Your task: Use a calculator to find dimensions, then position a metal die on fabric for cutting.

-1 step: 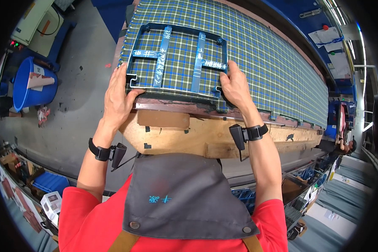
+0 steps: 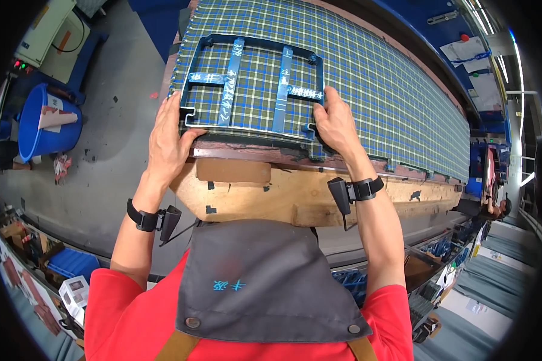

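**Blue metal cutting die (image 2: 230,85) laid flat on plaid fabric (image 2: 379,90)**

The fingers of the left hand (image 2: 167,135) are stretched nearly straight along the die's left side, with the thumb spread wide along the near edge by the corner; nothing is seen to be closed in them. The fingers of the right hand (image 2: 338,123) are partly bent and placed against the die's right side, the thumb and forefinger slightly parted; whether the rim is pinched cannot be told.

Between the hands, the die is crossed by flat bars marked in white handwriting. It is placed near the left end of the fabric, close to its near edge. The fabric is spread over a bench, by whose near side a pale wooden board (image 2: 247,198) is seen. Black straps (image 2: 365,189) are worn on both wrists. A grey apron (image 2: 253,277) is worn over red clothing (image 2: 126,307). On the floor at far left, a blue bin (image 2: 33,129) is stood.
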Tool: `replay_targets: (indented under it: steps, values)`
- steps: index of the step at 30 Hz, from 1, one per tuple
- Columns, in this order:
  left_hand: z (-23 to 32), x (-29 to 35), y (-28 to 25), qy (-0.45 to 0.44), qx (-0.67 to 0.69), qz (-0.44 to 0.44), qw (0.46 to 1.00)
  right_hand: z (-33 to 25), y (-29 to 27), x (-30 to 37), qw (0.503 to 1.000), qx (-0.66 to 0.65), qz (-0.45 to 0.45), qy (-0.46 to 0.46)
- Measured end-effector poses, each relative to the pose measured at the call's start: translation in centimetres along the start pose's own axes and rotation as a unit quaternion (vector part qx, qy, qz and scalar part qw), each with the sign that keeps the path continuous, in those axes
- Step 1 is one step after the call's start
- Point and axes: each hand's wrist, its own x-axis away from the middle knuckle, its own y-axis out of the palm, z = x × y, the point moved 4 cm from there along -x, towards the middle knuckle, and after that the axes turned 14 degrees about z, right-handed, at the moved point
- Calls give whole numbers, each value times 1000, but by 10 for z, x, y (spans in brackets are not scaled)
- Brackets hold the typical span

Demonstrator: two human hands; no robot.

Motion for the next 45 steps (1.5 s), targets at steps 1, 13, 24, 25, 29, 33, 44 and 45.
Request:
replay_targets:
  steps: [1, 13, 24, 25, 29, 33, 44, 45]
  values:
    - [0, 1, -1, -10, -9, -2, 1000, -2, 1, -1, 1000, 7, -3, -16]
    - [1, 8, -17, -17, -4, 19, 1000, 3, -1, 5, 999, -12, 23, 21]
    - [3, 1, -18, -32, 98, 39, 994, 15, 2, 0, 991, -89, -13, 102]
    - [3, 0, -17, -40, 86, 31, 995, 15, 2, 0, 991, -89, -15, 102]
    - [-1, 4, -11, -9, 74, 54, 996, 8, 1, -1, 992, -87, -25, 91]
    - [-1, 1, -11, -5, 88, 47, 995, 9, 3, -1, 990, -101, -11, 95]
    - [4, -3, -10, -5, 44, 45, 998, 10, 7, 1, 973, -209, 3, 100]
    - [6, -3, -10, 1, 50, 39, 998, 10, 8, 2, 968, -234, 3, 91]
